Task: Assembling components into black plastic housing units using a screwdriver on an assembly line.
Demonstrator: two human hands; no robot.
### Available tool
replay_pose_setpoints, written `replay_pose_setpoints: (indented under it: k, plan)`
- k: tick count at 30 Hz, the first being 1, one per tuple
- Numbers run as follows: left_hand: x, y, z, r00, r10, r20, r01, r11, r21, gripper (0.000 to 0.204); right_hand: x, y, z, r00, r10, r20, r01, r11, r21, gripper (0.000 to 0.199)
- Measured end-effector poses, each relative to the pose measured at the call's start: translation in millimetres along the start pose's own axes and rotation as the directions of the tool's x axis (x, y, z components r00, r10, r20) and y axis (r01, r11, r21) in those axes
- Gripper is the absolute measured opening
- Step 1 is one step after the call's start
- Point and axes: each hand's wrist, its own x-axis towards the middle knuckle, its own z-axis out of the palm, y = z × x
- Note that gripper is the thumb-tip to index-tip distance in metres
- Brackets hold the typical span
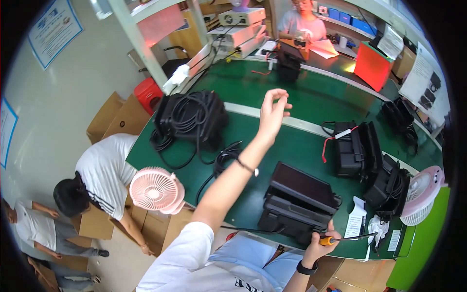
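My left hand (273, 113) is raised over the middle of the green table, its fingers loosely bent and apart, with nothing visible in them. At the near edge my right hand (319, 247) is closed round a screwdriver (328, 241) with an orange handle. Its long metal shaft points to the right. Right beside that hand stands a black case (287, 219) with a dark flat panel (302, 186) tilted up behind it. A coiled black cable (224, 159) lies on the table left of the case, partly hidden by my left forearm.
Black boxes with cables stand at left (197, 117) and right (349, 155). Pink fans flank me at left (154, 191) and right (422, 197). Paper slips (355, 220) lie by the right edge. A person (104, 165) bends over cartons at left; another (302, 24) sits across the table.
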Motion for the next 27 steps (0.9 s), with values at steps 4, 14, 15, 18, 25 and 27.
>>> replay_pose_setpoints:
  k: [4,14,15,18,25,27]
  plan:
    - [94,-89,-8,0.994,0.107,0.0,-0.09,0.832,0.548,0.032,2,3,11,0.995,0.097,0.029,-0.099,0.989,0.114,0.063]
    - [220,-180,-23,0.978,0.206,-0.033,-0.039,0.336,0.941,0.065,-4,15,-2,0.974,0.119,0.195,-0.173,0.94,0.295,0.066]
    - [235,-186,-31,0.981,0.196,0.0,-0.065,0.323,0.944,0.07,-3,12,-1,0.969,0.157,0.193,-0.213,0.923,0.32,0.066]
    - [264,-199,-43,0.997,0.076,0.032,-0.054,0.312,0.948,0.079,1,14,-2,0.961,0.182,0.206,-0.253,0.881,0.4,0.061]
    - [266,-206,-48,0.951,0.301,-0.07,-0.053,0.383,0.922,0.037,-1,29,0,0.976,-0.027,0.215,-0.059,0.922,0.382,0.032]
    - [256,-196,-41,0.947,0.285,-0.147,0.014,0.422,0.907,0.032,9,15,6,0.956,0.183,0.228,-0.267,0.865,0.425,0.053]
